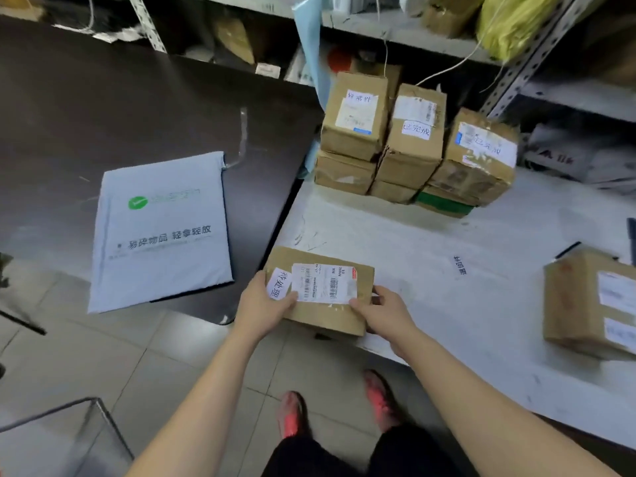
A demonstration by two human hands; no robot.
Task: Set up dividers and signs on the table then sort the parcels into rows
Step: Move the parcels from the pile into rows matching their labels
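A flat brown cardboard parcel [327,315] with a white shipping label and a handwritten white slip sits at the near left corner of the white table [464,304]. My left hand [263,306] grips its left end and my right hand [389,313] grips its right end. Three stacks of brown parcels [413,146] with handwritten labels stand side by side at the table's far edge. Another brown parcel [585,304] lies at the right edge of view. A small handwritten sign [461,265] lies flat on the table.
A grey padded mailer [161,232] lies on the dark table [86,115] to the left. Metal shelving [516,70] with bags and boxes stands behind. A clear plastic box [69,438] is on the tiled floor at lower left. My feet in red shoes stand below.
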